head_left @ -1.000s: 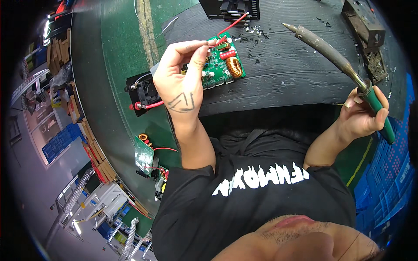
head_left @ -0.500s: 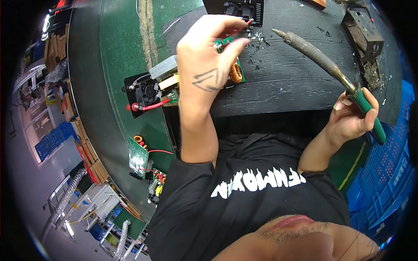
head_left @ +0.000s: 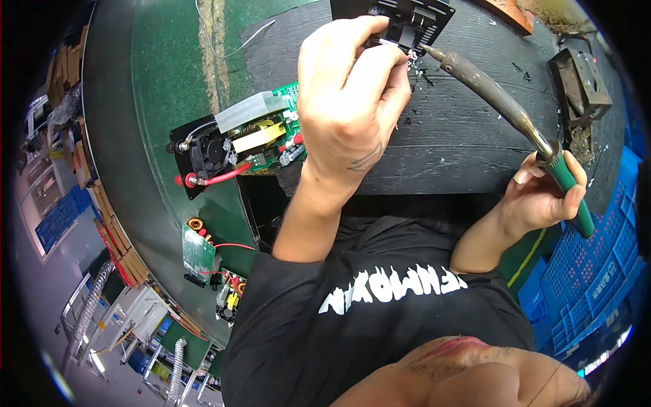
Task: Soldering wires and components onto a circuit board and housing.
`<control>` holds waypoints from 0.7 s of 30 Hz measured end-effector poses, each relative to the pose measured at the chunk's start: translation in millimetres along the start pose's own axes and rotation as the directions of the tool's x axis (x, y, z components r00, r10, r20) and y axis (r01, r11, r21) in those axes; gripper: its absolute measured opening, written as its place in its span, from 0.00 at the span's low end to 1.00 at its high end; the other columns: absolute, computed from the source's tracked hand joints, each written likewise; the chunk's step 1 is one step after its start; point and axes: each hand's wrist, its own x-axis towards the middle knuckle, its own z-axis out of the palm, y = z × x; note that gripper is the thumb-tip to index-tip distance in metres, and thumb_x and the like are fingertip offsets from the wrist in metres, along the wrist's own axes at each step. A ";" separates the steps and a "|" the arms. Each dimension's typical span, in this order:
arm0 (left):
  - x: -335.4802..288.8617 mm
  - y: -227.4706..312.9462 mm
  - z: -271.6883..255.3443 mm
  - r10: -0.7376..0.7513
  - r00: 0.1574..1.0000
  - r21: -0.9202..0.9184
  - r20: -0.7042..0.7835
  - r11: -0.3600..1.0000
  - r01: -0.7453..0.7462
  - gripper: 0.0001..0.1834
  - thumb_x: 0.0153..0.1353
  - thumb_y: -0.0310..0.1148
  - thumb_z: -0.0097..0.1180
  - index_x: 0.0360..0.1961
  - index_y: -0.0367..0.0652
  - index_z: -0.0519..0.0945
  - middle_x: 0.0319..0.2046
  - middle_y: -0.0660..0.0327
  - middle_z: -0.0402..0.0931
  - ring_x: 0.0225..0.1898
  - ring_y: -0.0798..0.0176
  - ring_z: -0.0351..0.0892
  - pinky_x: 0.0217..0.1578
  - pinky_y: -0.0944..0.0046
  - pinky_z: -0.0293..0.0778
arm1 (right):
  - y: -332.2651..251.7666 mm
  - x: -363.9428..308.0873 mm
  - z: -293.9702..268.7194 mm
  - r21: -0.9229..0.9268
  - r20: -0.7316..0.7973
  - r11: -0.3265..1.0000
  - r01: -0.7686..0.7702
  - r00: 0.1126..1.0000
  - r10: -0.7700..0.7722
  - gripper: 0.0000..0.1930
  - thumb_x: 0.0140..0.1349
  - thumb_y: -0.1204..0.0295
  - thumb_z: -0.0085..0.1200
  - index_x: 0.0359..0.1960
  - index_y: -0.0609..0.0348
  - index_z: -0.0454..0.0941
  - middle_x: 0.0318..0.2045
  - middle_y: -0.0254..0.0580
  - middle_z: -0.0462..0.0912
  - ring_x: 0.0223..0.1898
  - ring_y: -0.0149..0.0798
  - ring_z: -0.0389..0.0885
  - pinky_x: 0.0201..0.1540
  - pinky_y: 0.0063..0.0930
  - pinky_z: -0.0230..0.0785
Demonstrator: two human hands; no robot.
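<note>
My right hand is closed around the green handle of a soldering iron. The iron's tip points up and left, close beside the lower edge of a black panel with slots and black sockets. My left hand pinches thumb and fingers together at that panel edge. A speck of red wire shows at its fingertips, just left of the iron's tip; the rest is hidden by the hand. Under and left of that hand lies an open green circuit board, with a yellow transformer and grey heatsink.
A fan on a black end plate and a thick red cable sit at the board's left. Other circuit boards lie nearer me. A metal iron stand is at right, above blue crates. A grey wire lies at upper left.
My left hand has gone from a loose, parted grasp to a pinch at the panel edge, moving right. The panel has tilted and shifted right. The soldering iron stays nearly where it was.
</note>
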 end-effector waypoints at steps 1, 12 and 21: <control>-0.7 -0.6 0.8 0.014 1.000 -0.018 -0.010 1.000 -0.014 0.12 0.39 0.20 0.65 0.28 0.38 0.80 0.37 0.55 0.78 0.39 0.52 0.76 0.42 0.58 0.72 | -1.0 -0.1 -0.3 0.016 0.007 1.000 0.004 1.000 -0.004 0.27 0.64 0.48 0.41 0.43 0.64 0.75 0.23 0.52 0.79 0.13 0.33 0.69 0.12 0.19 0.60; -4.1 0.1 1.8 -0.035 0.999 -0.050 -0.018 0.998 0.034 0.11 0.39 0.19 0.65 0.28 0.37 0.79 0.37 0.55 0.78 0.37 0.52 0.77 0.39 0.60 0.74 | -0.2 -2.5 -0.4 0.065 0.074 0.998 -0.002 0.997 -0.003 0.27 0.65 0.49 0.38 0.43 0.65 0.74 0.26 0.53 0.80 0.13 0.33 0.69 0.12 0.19 0.60; -3.3 -0.4 1.5 -0.005 0.999 -0.056 -0.033 0.998 0.003 0.10 0.40 0.19 0.65 0.28 0.34 0.79 0.37 0.53 0.79 0.38 0.51 0.78 0.40 0.59 0.74 | 0.6 -2.3 -3.3 0.075 0.114 0.997 0.027 0.993 -0.035 0.27 0.64 0.50 0.40 0.43 0.65 0.74 0.26 0.53 0.79 0.14 0.33 0.70 0.13 0.18 0.61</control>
